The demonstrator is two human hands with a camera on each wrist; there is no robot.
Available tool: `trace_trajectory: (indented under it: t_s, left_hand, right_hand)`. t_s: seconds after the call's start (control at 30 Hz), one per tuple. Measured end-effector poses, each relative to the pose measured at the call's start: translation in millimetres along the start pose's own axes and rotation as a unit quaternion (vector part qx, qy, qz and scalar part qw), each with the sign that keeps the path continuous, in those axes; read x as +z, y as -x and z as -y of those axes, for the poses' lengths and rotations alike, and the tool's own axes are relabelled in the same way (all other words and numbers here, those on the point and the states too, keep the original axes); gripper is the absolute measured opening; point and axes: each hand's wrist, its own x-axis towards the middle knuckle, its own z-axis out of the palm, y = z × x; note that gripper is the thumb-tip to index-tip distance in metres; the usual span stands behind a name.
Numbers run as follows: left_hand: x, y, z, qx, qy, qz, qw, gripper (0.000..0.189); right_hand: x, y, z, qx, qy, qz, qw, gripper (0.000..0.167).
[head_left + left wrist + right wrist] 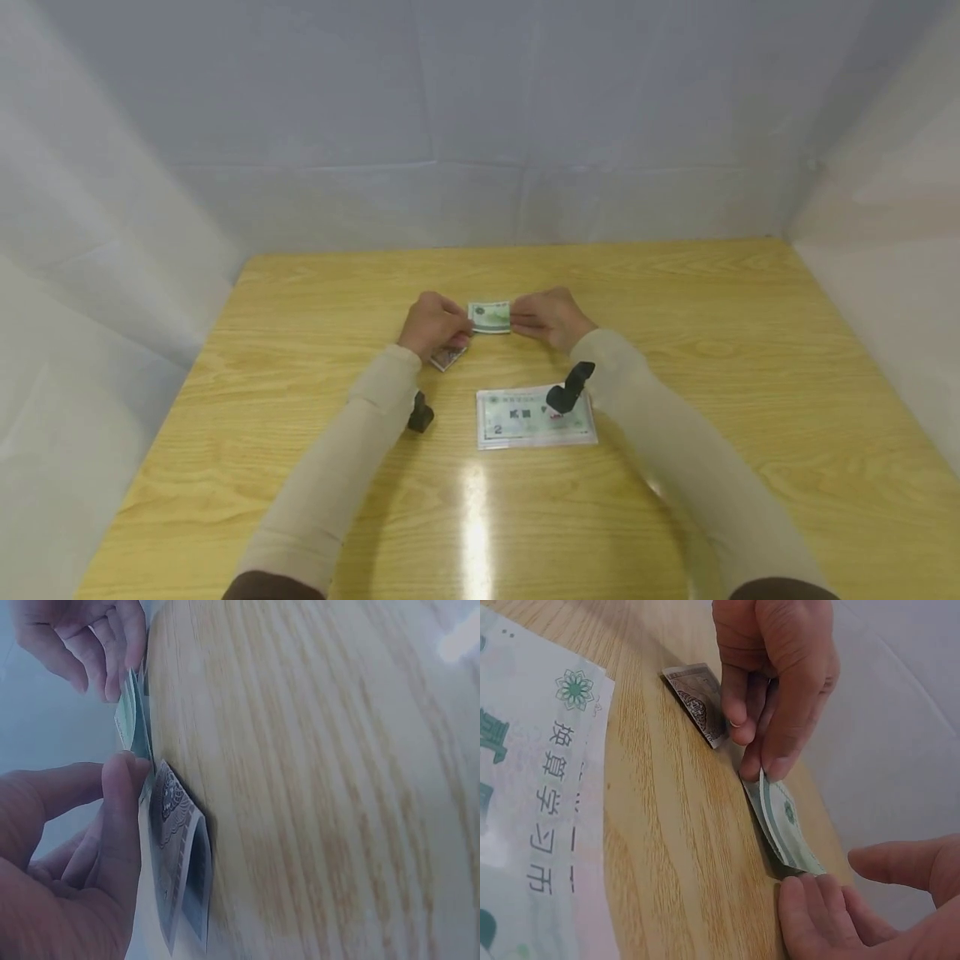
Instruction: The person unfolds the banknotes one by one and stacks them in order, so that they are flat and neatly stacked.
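Observation:
A folded green banknote (491, 318) stands low over the far middle of the table, between the two hands. My left hand (435, 325) pinches one end of it between thumb and fingers. The fingers of my right hand (551, 317) reach its other end, fairly straight and touching the edge; the right thumb (889, 859) is held apart from the note. In the left wrist view, several thin layers show in the green note (135, 724). Beside the left hand, a folded brown banknote (176, 847) lies on the wood, its halves slightly parted.
Nearer the body lies a stack of larger, pale green printed notes (517, 425), partly under the right wrist's black camera mount (572, 387). Another black mount (421, 412) is on the left wrist. White sheeting (480, 125) rises behind the wooden table (262, 467) and at both sides.

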Motion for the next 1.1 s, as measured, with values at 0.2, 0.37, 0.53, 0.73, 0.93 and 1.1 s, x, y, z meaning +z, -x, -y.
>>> trace_trajectory:
  t_s: [0.2, 0.37, 0.53, 0.73, 0.93, 1.1]
  left_hand:
    - [0.5, 1.8, -0.4, 0.000, 0.013, 0.014, 0.9998, 0.022]
    - [1.8, 5.0, -4.0, 0.000, 0.025, 0.025, 0.9994, 0.024]
    - [0.2, 12.7, -7.1, 0.017, 0.024, 0.029, 0.9991, 0.019]
    - [-8.9, 27.5, -3.0, 0.052, 0.015, 0.030, 0.9981, 0.021]
    - [-13.5, 43.2, -2.0, 0.042, 0.072, 0.059, 0.9947, 0.029]
    - [-11.4, 57.9, -1.3, 0.007, 0.131, 0.100, 0.9863, 0.037]
  right_hand:
    - [-2, -2.3, 0, -0.002, -0.006, -0.009, 0.9999, 0.037]
    - [-5, -0.8, -2, -0.021, -0.007, 0.000, 0.9998, 0.042]
    - [-11, 4.1, -2, -0.050, 0.006, 0.010, 0.9987, 0.038]
    - [-18, 14.8, -1, -0.072, 0.036, 0.029, 0.9964, 0.036]
    - [-27, 30.0, -3, -0.081, 0.052, 0.053, 0.9939, 0.037]
    - [-30, 46.6, -6, -0.077, 0.073, 0.068, 0.9920, 0.037]
